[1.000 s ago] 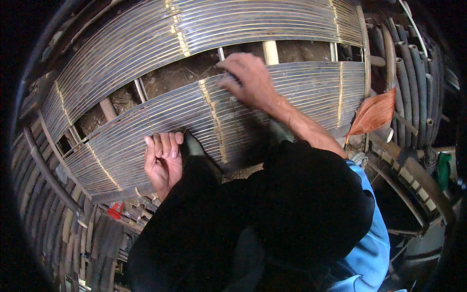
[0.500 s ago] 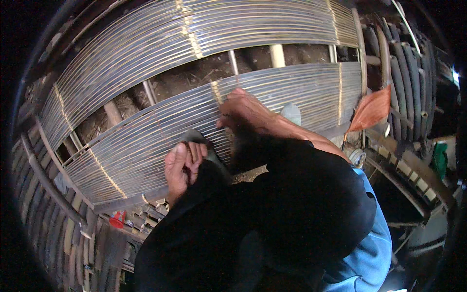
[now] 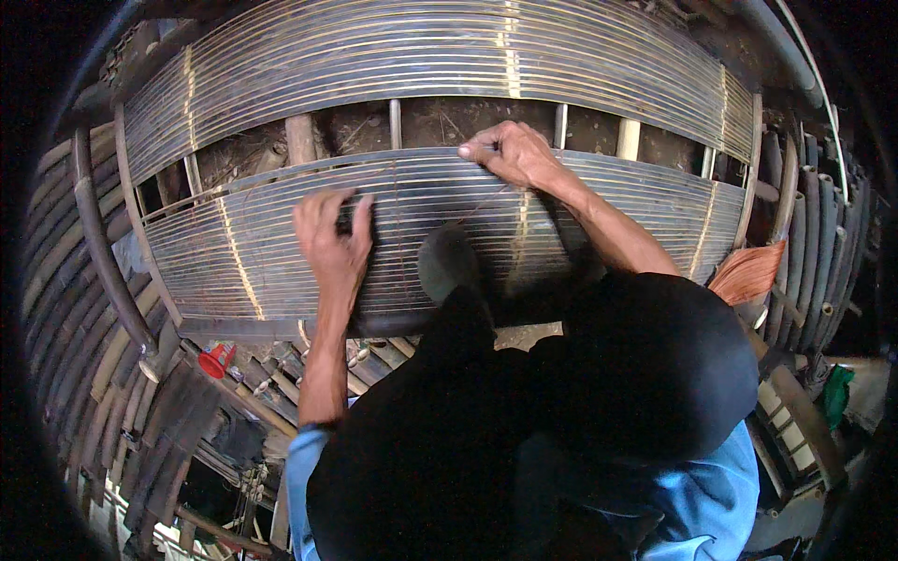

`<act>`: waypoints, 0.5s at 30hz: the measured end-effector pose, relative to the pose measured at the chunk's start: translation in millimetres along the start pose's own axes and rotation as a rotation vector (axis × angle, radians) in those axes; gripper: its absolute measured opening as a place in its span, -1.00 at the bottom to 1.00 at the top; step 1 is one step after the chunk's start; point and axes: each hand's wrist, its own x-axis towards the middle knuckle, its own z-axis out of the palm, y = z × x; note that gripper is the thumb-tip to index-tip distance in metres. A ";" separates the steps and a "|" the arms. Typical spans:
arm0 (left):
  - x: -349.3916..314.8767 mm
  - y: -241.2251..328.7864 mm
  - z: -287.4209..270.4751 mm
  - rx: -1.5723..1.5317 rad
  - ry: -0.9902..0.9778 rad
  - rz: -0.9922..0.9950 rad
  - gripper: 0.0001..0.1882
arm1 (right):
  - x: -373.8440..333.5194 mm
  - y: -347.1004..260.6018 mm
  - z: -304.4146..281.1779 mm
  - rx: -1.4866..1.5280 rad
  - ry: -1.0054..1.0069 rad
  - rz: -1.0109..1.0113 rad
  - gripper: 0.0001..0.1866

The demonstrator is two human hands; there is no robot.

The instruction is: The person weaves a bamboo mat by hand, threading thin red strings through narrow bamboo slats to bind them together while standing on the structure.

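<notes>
A near panel of thin, pale-edged parallel slats (image 3: 309,271) lies across a frame in front of me, with light cross bindings. Over its left half is my left hand (image 3: 332,229), fingers bent, thumb apart, holding nothing visible. At the panel's far edge, my right hand (image 3: 513,154) has its thumb and forefinger pressed together. A thin reddish strand (image 3: 482,203) runs up from the slats to the underside of that hand; the exact grip is too small to see. Another fine reddish line (image 3: 398,215) crosses the slats between my hands.
A second slatted panel (image 3: 374,65) lies beyond a gap with bare poles. At right hangs a bundle of reddish-brown fibres (image 3: 751,271). A red plastic piece (image 3: 215,361) sits at lower left. Poles line both sides; a dark rounded shape (image 3: 645,365) hides the near right.
The view has turned. My right hand has moved to the near panel's far edge; my left hand has moved forward onto the slats, its closed fingers now apart.
</notes>
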 end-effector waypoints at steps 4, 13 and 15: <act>16.7 -11.9 36.6 -0.065 0.039 0.269 -0.77 | -5.8 -6.4 3.0 -0.081 0.090 -0.118 -0.43; 11.7 -5.6 56.1 0.203 -0.103 0.280 -0.80 | -10.4 -10.8 -4.2 -0.021 0.037 0.080 -0.51; 12.7 -3.8 47.9 0.241 -0.109 0.276 -0.86 | -8.7 -14.6 -4.4 -0.013 0.012 0.068 -0.49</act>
